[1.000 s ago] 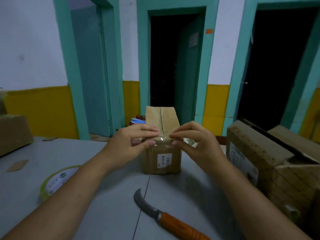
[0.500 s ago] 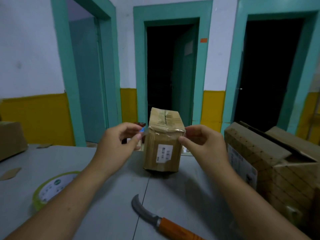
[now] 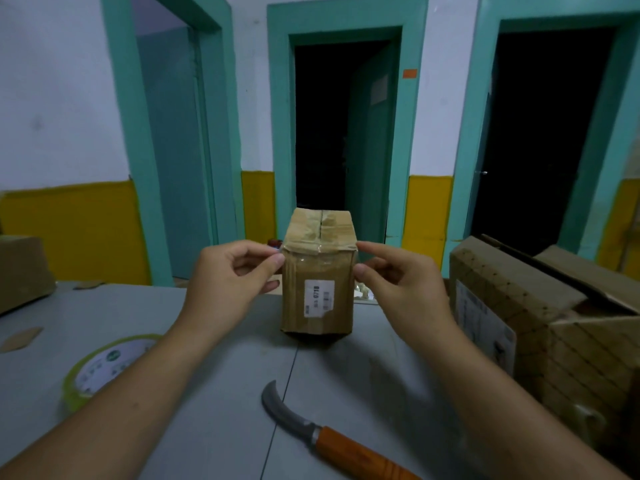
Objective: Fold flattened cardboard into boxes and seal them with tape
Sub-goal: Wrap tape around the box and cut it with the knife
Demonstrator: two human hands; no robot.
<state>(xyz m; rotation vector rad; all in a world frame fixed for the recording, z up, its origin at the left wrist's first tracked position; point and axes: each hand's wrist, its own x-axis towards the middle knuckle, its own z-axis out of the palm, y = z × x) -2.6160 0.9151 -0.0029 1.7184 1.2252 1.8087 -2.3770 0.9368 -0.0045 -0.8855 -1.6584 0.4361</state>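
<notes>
Head view puts the small box (image 3: pixel 318 289) upright on the grey table (image 3: pixel 207 427), its top flaps closed and a clear tape strip (image 3: pixel 318 252) across the front top edge. We judge this to be the sealing step. Our left hand (image 3: pixel 235 278) has thumb and forefinger nearly together at the left corner; we cannot tell if it is pinching or pressing. Our right hand (image 3: pixel 398 285) touches the right corner, fingers apart. Next, the strip's ends need rubbing down both sides. A second ago both hands met mid-edge; now they sit at the corners. A tape roll (image 3: pixel 104 368) and knife (image 3: pixel 329 438) lie nearer us.
</notes>
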